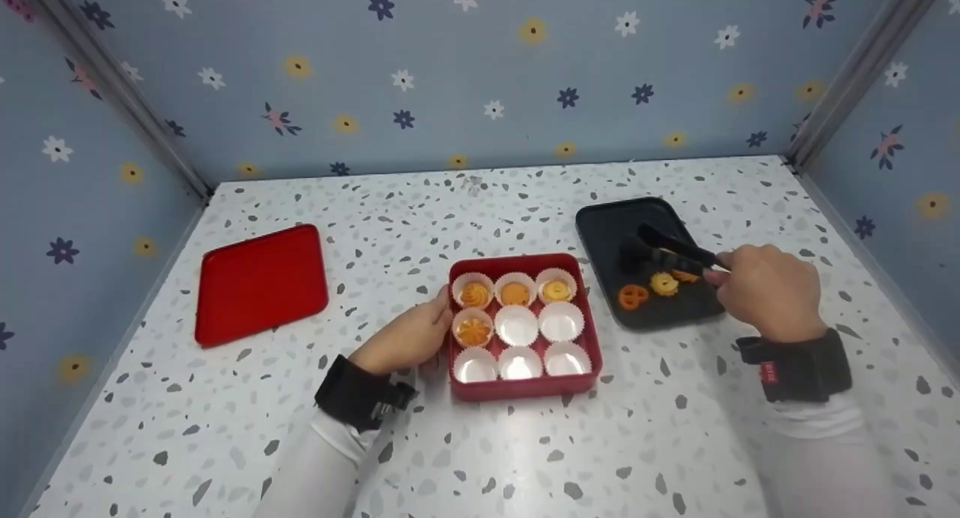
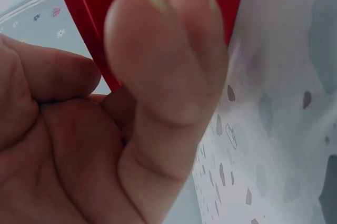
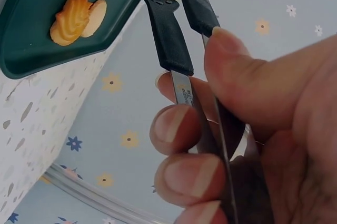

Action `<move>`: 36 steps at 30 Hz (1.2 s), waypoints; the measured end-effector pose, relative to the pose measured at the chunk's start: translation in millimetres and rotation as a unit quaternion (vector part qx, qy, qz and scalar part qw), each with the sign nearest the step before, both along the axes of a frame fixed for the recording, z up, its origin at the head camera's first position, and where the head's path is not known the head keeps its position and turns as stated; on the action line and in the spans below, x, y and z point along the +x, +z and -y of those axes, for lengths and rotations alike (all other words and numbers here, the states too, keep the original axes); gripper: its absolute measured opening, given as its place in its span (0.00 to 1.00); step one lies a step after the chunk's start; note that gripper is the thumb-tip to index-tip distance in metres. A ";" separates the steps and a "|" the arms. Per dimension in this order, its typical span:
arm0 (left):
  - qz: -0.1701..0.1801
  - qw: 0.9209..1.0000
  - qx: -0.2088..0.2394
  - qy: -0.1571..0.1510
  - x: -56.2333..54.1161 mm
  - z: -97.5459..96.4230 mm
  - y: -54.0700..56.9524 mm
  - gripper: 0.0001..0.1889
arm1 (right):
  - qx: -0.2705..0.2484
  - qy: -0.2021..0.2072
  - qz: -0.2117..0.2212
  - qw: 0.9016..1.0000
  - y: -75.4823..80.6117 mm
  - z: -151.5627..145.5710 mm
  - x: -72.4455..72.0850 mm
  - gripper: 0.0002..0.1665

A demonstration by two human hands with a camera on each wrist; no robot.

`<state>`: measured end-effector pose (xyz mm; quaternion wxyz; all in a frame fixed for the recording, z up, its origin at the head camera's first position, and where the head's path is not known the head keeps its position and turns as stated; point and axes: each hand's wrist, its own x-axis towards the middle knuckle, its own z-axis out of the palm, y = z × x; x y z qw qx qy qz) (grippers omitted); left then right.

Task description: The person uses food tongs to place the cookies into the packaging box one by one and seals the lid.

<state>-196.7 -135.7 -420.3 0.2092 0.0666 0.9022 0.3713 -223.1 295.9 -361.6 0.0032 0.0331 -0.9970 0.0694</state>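
My left hand (image 1: pixel 409 334) grips the left wall of a red square box (image 1: pixel 525 389), its thumb by the rim and its fingers against the side. White paper cups (image 1: pixel 517 326) line the box in rows. The far row holds a swirled cookie (image 1: pixel 475 294), a round cookie (image 1: pixel 515 293) and a ring cookie (image 1: pixel 556 290); a star-shaped cookie (image 1: pixel 473 331) sits in the middle row's left cup. My right hand (image 1: pixel 772 289) holds black-tipped tongs (image 1: pixel 679 248), their arms spread above a dark tray (image 1: pixel 611 236). A pretzel (image 1: pixel 633 297) and a flower-shaped cookie (image 1: pixel 664 284) lie there.
A red flat tray (image 1: pixel 262 285) lies at the left of the speckled table (image 1: pixel 390 225). In the right wrist view, a ridged cookie (image 3: pixel 68 18) leans against a pale flat piece (image 3: pixel 98 17) on the dark tray. Flower-patterned panels (image 1: pixel 450 75) enclose the back and sides.
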 end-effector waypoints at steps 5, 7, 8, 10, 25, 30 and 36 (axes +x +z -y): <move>0.000 1.000 -0.001 -0.002 -0.1 0.8 0.3 0.30 | 0.001 0.015 -0.021 1.000 8.2 7.3 7.1 0.23; 0.008 1.000 0.003 0.002 -0.6 0.8 -0.1 0.30 | 0.000 0.022 -0.034 0.999 13.5 11.7 12.9 0.22; 0.010 1.000 0.006 0.003 -0.9 0.7 -0.3 0.30 | -0.001 0.027 -0.043 0.999 16.7 14.0 16.5 0.22; 0.012 1.000 0.010 0.003 -1.4 0.3 -0.3 0.30 | -0.003 0.037 -0.064 0.997 23.1 19.4 24.7 0.21; -0.008 1.000 0.000 -0.001 -0.2 0.2 -0.6 0.29 | 0.016 0.189 -0.184 0.964 26.6 94.5 70.3 0.11; -0.012 1.000 -0.001 -0.004 -0.2 -0.2 -1.3 0.29 | 0.057 0.231 -0.188 0.953 4.9 109.7 68.3 0.10; -0.007 1.000 0.001 0.002 0.0 0.2 -1.9 0.30 | 0.083 0.255 -0.191 0.944 -11.0 115.9 66.0 0.12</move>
